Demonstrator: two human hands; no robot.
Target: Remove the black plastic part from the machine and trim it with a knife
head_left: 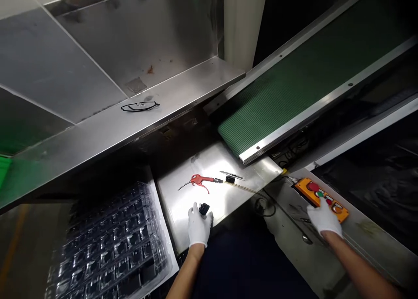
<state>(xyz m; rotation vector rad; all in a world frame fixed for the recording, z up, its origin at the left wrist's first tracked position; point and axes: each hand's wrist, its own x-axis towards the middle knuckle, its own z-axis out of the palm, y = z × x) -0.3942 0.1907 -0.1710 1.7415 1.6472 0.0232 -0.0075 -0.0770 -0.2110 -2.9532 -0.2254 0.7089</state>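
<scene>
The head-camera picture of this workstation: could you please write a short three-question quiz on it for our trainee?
1. True or false: the left hand holds a small black part.
2. Which colour is the control box under the right hand? A green, B orange, C blue.
3. Fill in: the red air blow gun lies on the ____ plate.

Key: 1 true; 2 B; 3 steel.

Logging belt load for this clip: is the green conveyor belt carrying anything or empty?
Empty, as far as visible: the green conveyor belt shows bare ribbed surface from its lower end to the frame edge.
</scene>
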